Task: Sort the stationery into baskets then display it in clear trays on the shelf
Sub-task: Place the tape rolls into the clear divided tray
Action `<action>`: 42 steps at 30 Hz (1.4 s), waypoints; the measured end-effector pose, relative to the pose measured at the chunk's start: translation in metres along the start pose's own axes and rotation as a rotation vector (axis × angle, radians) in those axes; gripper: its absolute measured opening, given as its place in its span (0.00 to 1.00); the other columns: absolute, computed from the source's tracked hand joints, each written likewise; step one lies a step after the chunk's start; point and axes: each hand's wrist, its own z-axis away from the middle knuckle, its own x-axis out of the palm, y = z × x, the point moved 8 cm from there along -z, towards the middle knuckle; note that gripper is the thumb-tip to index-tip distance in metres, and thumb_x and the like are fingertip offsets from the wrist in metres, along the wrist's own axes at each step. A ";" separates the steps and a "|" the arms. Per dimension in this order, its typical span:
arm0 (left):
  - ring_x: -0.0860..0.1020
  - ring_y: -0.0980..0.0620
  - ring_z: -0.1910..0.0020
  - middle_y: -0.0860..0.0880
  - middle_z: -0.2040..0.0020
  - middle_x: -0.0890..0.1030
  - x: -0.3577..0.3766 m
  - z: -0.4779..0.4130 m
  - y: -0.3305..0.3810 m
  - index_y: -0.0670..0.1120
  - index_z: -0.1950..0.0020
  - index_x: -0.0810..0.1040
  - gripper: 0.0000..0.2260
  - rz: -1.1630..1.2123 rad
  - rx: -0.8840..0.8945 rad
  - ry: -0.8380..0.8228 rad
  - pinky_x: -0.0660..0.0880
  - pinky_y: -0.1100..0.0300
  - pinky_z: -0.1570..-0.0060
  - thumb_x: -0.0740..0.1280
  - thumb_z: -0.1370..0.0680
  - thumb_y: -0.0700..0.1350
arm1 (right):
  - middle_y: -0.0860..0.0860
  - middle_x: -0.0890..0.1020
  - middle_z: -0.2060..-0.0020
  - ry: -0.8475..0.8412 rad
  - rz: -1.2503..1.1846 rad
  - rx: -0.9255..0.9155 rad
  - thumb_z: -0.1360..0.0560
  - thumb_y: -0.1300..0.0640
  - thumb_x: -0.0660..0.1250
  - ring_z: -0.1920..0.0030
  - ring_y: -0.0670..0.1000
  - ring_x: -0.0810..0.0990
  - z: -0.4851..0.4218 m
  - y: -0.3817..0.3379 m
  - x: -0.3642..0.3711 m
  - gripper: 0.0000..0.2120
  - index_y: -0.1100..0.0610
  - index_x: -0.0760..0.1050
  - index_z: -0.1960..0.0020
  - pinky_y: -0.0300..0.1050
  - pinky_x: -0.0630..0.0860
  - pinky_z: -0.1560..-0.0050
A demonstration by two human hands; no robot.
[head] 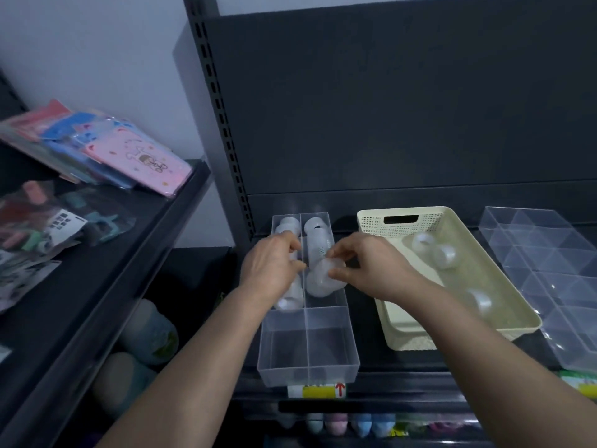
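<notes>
Pink and blue packets point(135, 153) lay stacked on the left side rack point(135, 253), with clear bags of mixed coloured items point(48, 227) nearer. A label with a red arrow point(318, 390) faced front. Pastel pieces point(352, 423) lined the level below, blurred.

The shelf point(387, 108) is a flat charcoal black against a pale grey-white wall point(97, 43). On it, the divided tray point(307, 360) is colourless and see-through, and its tape rolls point(318, 279) are a milky, translucent white. The basket point(433, 221) is cream, its walls dotted with a fine grid of holes. A second clear tray point(549, 253) glints beside it. The shelf-edge label point(318, 390) is yellow and white with a red arrow. To the left lie a pink packet point(145, 160) with a small cartoon figure and blue packets point(74, 124).
</notes>
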 end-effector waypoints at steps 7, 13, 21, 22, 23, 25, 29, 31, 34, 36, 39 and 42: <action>0.76 0.49 0.44 0.50 0.42 0.77 -0.015 0.010 -0.011 0.51 0.42 0.78 0.09 -0.003 -0.004 0.036 0.74 0.55 0.47 0.67 0.22 0.45 | 0.45 0.74 0.53 -0.148 0.267 -0.003 0.31 0.50 0.72 0.49 0.49 0.77 -0.007 -0.009 0.039 0.15 0.46 0.79 0.45 0.41 0.73 0.52; 0.76 0.50 0.45 0.51 0.43 0.78 -0.019 0.013 0.002 0.51 0.43 0.79 0.10 0.019 0.038 0.043 0.74 0.56 0.50 0.63 0.21 0.42 | 0.46 0.77 0.54 -0.099 0.178 0.018 0.33 0.50 0.75 0.54 0.48 0.77 0.001 -0.007 0.029 0.16 0.48 0.80 0.46 0.44 0.76 0.53; 0.78 0.54 0.49 0.54 0.49 0.81 0.002 0.015 0.076 0.53 0.47 0.80 0.07 0.121 0.209 -0.030 0.77 0.54 0.49 0.65 0.22 0.44 | 0.43 0.82 0.52 0.115 0.321 0.164 0.24 0.54 0.65 0.51 0.47 0.80 0.055 0.053 -0.048 0.08 0.46 0.80 0.48 0.45 0.77 0.52; 0.78 0.54 0.49 0.54 0.49 0.81 0.008 0.016 0.088 0.53 0.47 0.80 0.07 0.119 0.241 -0.050 0.77 0.53 0.49 0.66 0.22 0.44 | 0.43 0.82 0.51 0.124 0.347 0.198 0.23 0.54 0.64 0.51 0.46 0.80 0.064 0.064 -0.056 0.08 0.46 0.80 0.47 0.44 0.76 0.52; 0.78 0.53 0.48 0.54 0.49 0.81 0.014 0.018 0.101 0.53 0.47 0.80 0.07 0.112 0.272 -0.076 0.77 0.53 0.48 0.67 0.23 0.44 | 0.42 0.82 0.51 0.133 0.373 0.234 0.23 0.54 0.64 0.51 0.46 0.80 0.074 0.075 -0.064 0.09 0.45 0.80 0.47 0.43 0.76 0.53; 0.78 0.54 0.46 0.54 0.47 0.81 0.030 0.022 0.125 0.53 0.46 0.80 0.08 0.082 0.333 -0.140 0.76 0.54 0.47 0.68 0.24 0.45 | 0.42 0.82 0.51 0.159 0.407 0.297 0.23 0.55 0.63 0.51 0.48 0.79 0.092 0.094 -0.079 0.10 0.44 0.80 0.48 0.44 0.76 0.56; 0.78 0.56 0.47 0.56 0.46 0.81 0.064 0.026 0.165 0.53 0.46 0.81 0.09 0.033 0.435 -0.284 0.76 0.56 0.46 0.69 0.25 0.45 | 0.44 0.82 0.51 0.200 0.416 0.370 0.23 0.56 0.62 0.50 0.49 0.79 0.117 0.121 -0.101 0.11 0.46 0.80 0.48 0.45 0.76 0.57; 0.77 0.57 0.49 0.57 0.47 0.80 0.084 0.029 0.182 0.53 0.46 0.81 0.09 -0.009 0.466 -0.384 0.76 0.59 0.48 0.70 0.26 0.45 | 0.43 0.82 0.50 0.198 0.412 0.393 0.23 0.56 0.61 0.49 0.49 0.79 0.122 0.131 -0.108 0.11 0.46 0.80 0.47 0.44 0.75 0.56; 0.79 0.53 0.51 0.53 0.51 0.82 0.113 0.028 0.200 0.50 0.50 0.82 0.07 -0.103 0.447 -0.463 0.78 0.53 0.50 0.71 0.27 0.48 | 0.42 0.82 0.49 0.188 0.399 0.398 0.23 0.55 0.62 0.48 0.48 0.79 0.125 0.140 -0.113 0.11 0.45 0.80 0.46 0.42 0.74 0.56; 0.79 0.50 0.52 0.51 0.52 0.82 0.130 0.024 0.208 0.48 0.51 0.82 0.09 -0.167 0.390 -0.467 0.78 0.54 0.54 0.71 0.27 0.51 | 0.42 0.82 0.49 0.184 0.378 0.397 0.23 0.55 0.62 0.48 0.48 0.79 0.125 0.144 -0.114 0.10 0.44 0.79 0.47 0.43 0.75 0.54; 0.78 0.48 0.52 0.49 0.51 0.80 0.149 0.018 0.211 0.46 0.49 0.81 0.13 -0.228 0.305 -0.471 0.74 0.56 0.58 0.72 0.28 0.53 | 0.42 0.82 0.49 0.154 0.374 0.372 0.23 0.54 0.62 0.47 0.47 0.79 0.120 0.144 -0.112 0.10 0.45 0.79 0.46 0.44 0.76 0.52; 0.78 0.48 0.52 0.47 0.53 0.79 0.156 0.013 0.210 0.45 0.51 0.79 0.09 -0.264 0.281 -0.489 0.73 0.57 0.58 0.71 0.27 0.48 | 0.43 0.81 0.49 0.139 0.380 0.357 0.23 0.53 0.63 0.47 0.48 0.78 0.113 0.145 -0.109 0.10 0.44 0.78 0.45 0.44 0.76 0.52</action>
